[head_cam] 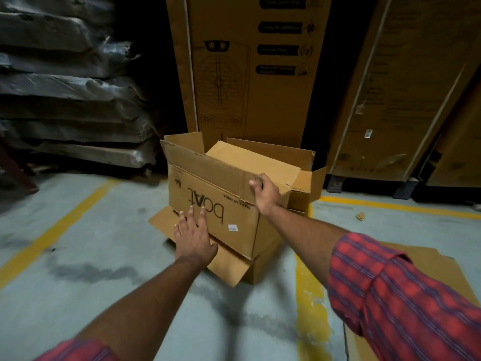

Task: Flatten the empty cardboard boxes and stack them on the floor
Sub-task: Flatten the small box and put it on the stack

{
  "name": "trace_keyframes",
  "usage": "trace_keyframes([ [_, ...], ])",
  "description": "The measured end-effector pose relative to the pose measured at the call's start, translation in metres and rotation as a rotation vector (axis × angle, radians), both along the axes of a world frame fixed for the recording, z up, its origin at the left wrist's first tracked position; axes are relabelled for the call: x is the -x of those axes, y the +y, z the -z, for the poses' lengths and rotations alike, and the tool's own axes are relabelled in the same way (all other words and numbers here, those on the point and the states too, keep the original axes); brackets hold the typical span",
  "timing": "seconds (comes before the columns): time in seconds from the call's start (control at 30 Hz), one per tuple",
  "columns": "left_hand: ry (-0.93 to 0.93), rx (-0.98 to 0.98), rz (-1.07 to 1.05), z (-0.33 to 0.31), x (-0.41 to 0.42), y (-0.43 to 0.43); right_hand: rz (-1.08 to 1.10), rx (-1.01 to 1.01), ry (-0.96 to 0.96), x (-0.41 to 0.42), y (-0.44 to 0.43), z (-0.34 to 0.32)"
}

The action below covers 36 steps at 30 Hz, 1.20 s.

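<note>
An open brown cardboard box [213, 188] printed "boAt" upside down stands on the concrete floor, its top flaps raised. It sits on a second, lower cardboard box [234, 269] whose flaps splay outward. My right hand [265, 194] grips the near top edge of the upper box at its right corner, fingers curled over the rim. My left hand [194, 235] is spread flat with straight fingers against the lower front face of the same box. A flattened cardboard sheet [426, 267] lies on the floor to the right, partly under my right sleeve.
Tall printed cartons [250, 74] stand upright directly behind the boxes, with another [406, 100] to the right. Plastic-wrapped stacked slabs [67, 100] fill the left. Yellow lines [52, 230] mark the floor. A small cardboard scrap [360, 217] lies at right.
</note>
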<state>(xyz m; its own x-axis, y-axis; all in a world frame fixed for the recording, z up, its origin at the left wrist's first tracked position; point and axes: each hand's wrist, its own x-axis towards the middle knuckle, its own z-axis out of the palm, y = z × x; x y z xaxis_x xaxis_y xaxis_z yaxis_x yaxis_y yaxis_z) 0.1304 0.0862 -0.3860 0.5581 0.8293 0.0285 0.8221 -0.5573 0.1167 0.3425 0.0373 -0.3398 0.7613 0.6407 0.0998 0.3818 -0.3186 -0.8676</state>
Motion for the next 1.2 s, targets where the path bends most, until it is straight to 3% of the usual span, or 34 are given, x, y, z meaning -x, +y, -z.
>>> trace_keyframes([
  [0.27,-0.138,-0.005,0.072,-0.058,-0.037,-0.03,-0.052,-0.154,0.055,-0.015,-0.086,-0.05],
  [0.47,-0.121,0.135,0.212,-0.079,-0.05,-0.081,0.052,-0.261,0.052,-0.023,-0.147,-0.079],
  [0.6,-0.35,0.439,0.15,-0.053,-0.036,-0.122,0.207,-0.322,0.072,-0.032,-0.188,-0.101],
  [0.7,-0.672,0.754,-0.095,-0.029,-0.027,-0.155,0.222,-0.348,0.05,-0.038,-0.205,-0.115],
  [0.8,-0.718,1.153,-0.308,-0.031,-0.02,-0.192,0.244,-0.371,0.025,-0.041,-0.214,-0.131],
  [0.9,-0.8,1.42,-0.248,-0.04,-0.027,-0.217,0.196,-0.368,-0.018,-0.033,-0.231,-0.152],
  [1.0,-0.995,1.567,-0.29,-0.05,-0.039,-0.236,0.17,-0.404,-0.039,-0.025,-0.252,-0.176],
  [1.13,-1.18,1.491,-0.356,-0.06,-0.044,-0.259,0.22,-0.481,-0.006,-0.024,-0.277,-0.2],
  [1.2,-1.26,1.564,-0.326,-0.064,-0.043,-0.272,0.209,-0.512,0.03,-0.018,-0.288,-0.213],
])
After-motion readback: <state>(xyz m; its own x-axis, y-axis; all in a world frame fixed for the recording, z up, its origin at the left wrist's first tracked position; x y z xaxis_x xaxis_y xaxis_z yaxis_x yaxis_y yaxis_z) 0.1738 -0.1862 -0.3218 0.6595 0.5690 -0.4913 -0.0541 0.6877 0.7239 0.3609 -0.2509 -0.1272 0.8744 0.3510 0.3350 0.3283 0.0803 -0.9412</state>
